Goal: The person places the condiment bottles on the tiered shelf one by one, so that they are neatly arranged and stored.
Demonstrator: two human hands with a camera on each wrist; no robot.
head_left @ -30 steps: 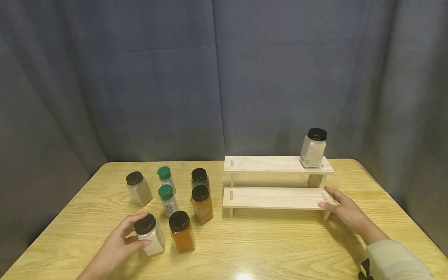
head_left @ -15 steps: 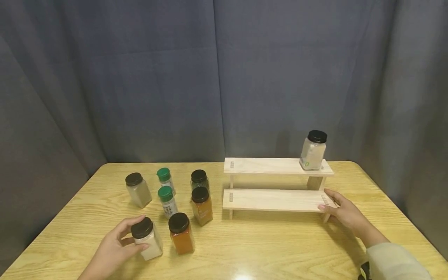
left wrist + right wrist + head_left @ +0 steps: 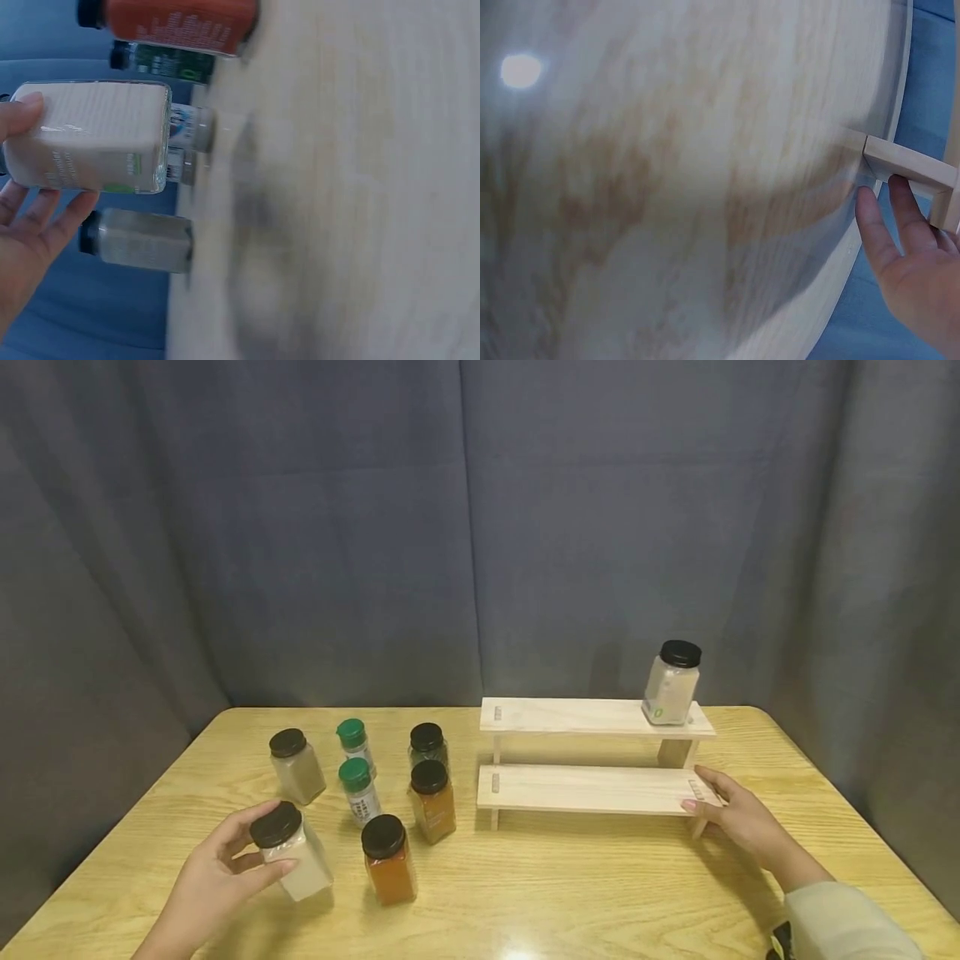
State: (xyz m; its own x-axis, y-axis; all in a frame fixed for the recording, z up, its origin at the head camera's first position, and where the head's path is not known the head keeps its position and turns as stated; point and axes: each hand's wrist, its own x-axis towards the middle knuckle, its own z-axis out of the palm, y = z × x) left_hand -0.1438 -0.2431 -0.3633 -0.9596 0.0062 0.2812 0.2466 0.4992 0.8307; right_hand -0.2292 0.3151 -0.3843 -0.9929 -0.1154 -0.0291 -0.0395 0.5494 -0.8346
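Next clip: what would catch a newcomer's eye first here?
Probably the left hand gripping a tilted, black-lidded jar of pale powder at the near left of the yellow wooden table, beside a cluster of black- and green-lidded spice jars. On the right, a two-tier pale wooden rack carries one black-lidded pale jar on its top shelf, while the right hand rests at its lower shelf's end.
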